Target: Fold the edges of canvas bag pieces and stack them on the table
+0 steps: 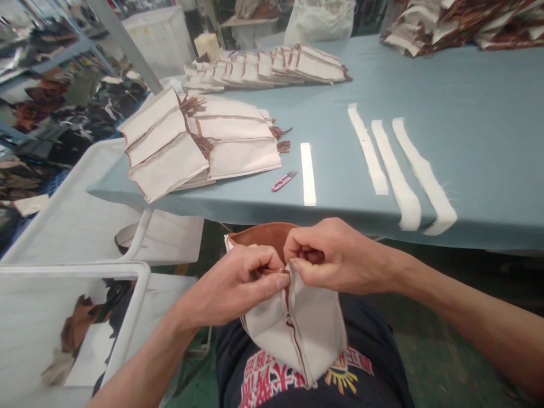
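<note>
In front of my body I hold a cream pouch (317, 328) with a brown inside and a brown-edged seam running down its middle. My left hand (250, 277) pinches the pouch's top edge just left of the seam. On the right of the seam, my right hand (331, 255) pinches the same edge, its fingers curled. The fingertips almost meet at the seam's top. Beyond them on the table lie a pair of pink-handled thread snips (284, 181) and a short white strip (308, 174).
A blue-covered table (331, 122) runs ahead of me. On it lie stacked cream pouches (244, 156), a fanned row of pouches (272, 68), several white strips (397, 175) and a brown-and-cream pile (463, 25). White bins (144, 283) with scraps stand at left.
</note>
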A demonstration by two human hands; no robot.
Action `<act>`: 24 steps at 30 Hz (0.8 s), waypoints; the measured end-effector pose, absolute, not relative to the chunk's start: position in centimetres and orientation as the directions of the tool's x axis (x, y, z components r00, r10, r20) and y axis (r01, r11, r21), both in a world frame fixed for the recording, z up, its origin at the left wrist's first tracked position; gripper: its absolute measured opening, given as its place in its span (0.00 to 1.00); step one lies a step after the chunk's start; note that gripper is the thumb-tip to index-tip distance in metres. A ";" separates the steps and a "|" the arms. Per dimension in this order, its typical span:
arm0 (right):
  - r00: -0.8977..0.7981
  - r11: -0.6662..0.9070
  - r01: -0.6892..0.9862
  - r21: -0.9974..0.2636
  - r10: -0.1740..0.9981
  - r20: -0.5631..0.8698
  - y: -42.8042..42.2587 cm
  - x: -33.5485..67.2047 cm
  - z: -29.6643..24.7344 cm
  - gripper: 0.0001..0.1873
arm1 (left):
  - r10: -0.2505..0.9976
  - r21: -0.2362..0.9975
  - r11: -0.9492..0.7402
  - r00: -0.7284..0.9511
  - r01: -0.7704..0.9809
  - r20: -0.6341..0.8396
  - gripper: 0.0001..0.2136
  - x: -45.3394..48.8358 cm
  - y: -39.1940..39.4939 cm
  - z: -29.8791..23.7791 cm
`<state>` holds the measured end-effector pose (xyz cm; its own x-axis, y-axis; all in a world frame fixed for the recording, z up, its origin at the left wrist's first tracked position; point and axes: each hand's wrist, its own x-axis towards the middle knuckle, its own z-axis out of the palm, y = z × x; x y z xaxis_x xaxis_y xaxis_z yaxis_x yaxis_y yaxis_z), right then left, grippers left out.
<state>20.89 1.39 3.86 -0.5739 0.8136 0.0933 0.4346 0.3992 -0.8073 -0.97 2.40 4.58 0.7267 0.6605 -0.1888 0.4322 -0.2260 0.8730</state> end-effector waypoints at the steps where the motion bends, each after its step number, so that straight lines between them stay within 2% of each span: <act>1: -0.584 0.357 0.427 -0.830 0.811 0.048 1.5 20.9 3.9 0.04 | 0.668 0.863 -0.241 0.721 0.444 -0.185 0.12 -0.9 2.3 4.7; 4: -0.603 0.306 0.421 -0.854 0.797 -0.011 1.6 20.8 4.3 0.04 | 0.689 0.861 -0.224 0.699 0.457 -0.191 0.10 -0.7 2.2 4.9; 7: -0.616 0.381 0.456 -0.804 0.787 0.023 1.6 20.6 4.5 0.05 | 0.713 0.876 -0.177 0.672 0.449 -0.201 0.08 -0.1 2.0 4.7; 10: -0.609 0.452 0.516 -0.728 0.791 0.059 1.5 20.4 4.3 0.05 | 0.780 0.823 -0.271 0.615 0.499 -0.116 0.09 0.5 1.8 4.1; 13: -0.563 0.424 0.573 -0.702 0.825 0.039 1.1 20.5 4.1 0.05 | 0.823 0.786 -0.341 0.568 0.516 -0.017 0.11 0.6 1.7 3.6; 17: -0.530 0.390 0.618 -0.683 0.848 0.005 0.5 20.8 4.3 0.05 | 0.745 0.843 -0.315 0.664 0.435 -0.064 0.11 -0.6 2.2 4.1; 24: -0.588 0.588 0.636 -0.500 0.789 0.180 -0.1 19.7 4.9 0.09 | 0.663 0.821 -0.362 0.741 0.442 -0.106 0.11 -2.0 3.1 6.2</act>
<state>19.74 -0.12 4.89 -0.5877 0.7888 0.1798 0.6362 0.5879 -0.4996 -2.01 3.08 6.24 0.7410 0.6631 -0.1059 0.4416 -0.3624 0.8207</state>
